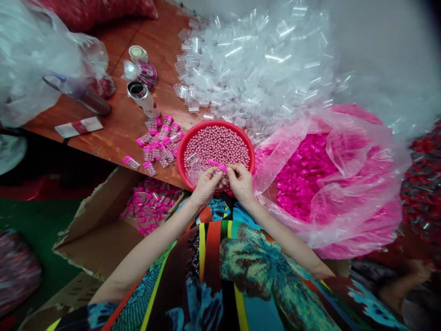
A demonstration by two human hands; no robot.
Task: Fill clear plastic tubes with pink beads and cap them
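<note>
A red bowl (251, 151) full of small pink beads (217, 142) sits in front of me at the table's edge. Over its near side my left hand (206, 186) and my right hand (241, 183) meet, fingers closed in a pinch on a bright pink plastic cap (220, 166). A clear plastic container (193, 163) shows among the beads just beyond my left hand; I cannot tell whether that hand touches it. Left of the bowl stand and lie several bead-filled containers with pink caps (156, 149).
A heap of clear empty containers (241, 69) covers the back of the table. To the right is a plastic bag of pink caps (299, 179). A cardboard box (93, 211) below holds filled containers. A metal tumbler (146, 101) and a handled bottle (82, 96) stand left. Part of another person's arm (406, 280) shows.
</note>
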